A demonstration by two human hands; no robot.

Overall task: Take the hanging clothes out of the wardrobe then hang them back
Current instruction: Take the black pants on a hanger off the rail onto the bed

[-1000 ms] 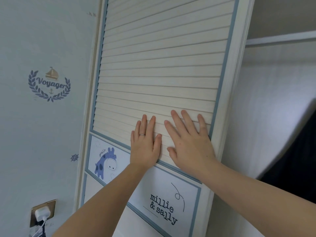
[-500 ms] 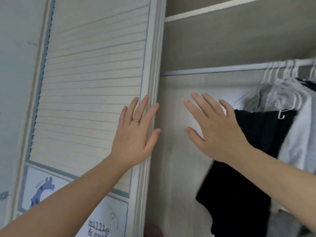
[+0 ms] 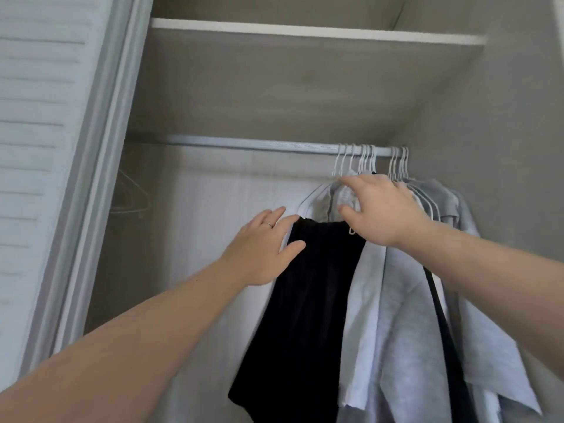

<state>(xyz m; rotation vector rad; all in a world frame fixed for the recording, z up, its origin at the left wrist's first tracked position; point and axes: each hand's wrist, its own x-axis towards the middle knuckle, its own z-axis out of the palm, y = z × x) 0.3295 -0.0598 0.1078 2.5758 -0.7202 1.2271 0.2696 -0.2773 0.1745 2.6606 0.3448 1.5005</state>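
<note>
The wardrobe stands open, with a metal rail (image 3: 244,145) across it under a shelf. Several white hangers (image 3: 366,161) hook onto the rail's right end, carrying grey and white clothes (image 3: 396,294). In front of them hangs a black garment (image 3: 308,315). My left hand (image 3: 262,248) reaches in with straight fingers and touches the black garment's upper left edge. My right hand (image 3: 381,209) is spread over the tops of the hangers, its fingertips at the grey collar, gripping nothing that I can see.
The louvred sliding door (image 3: 45,148) is pushed to the left. A white shelf (image 3: 305,32) runs above the rail. An empty hanger (image 3: 131,196) hangs dimly at the far left behind the door frame. The wardrobe's right wall (image 3: 503,148) is close to the clothes.
Both hands left the sliding door and moved right into the wardrobe. The view swung right; the rail and clothes now fill the middle.
</note>
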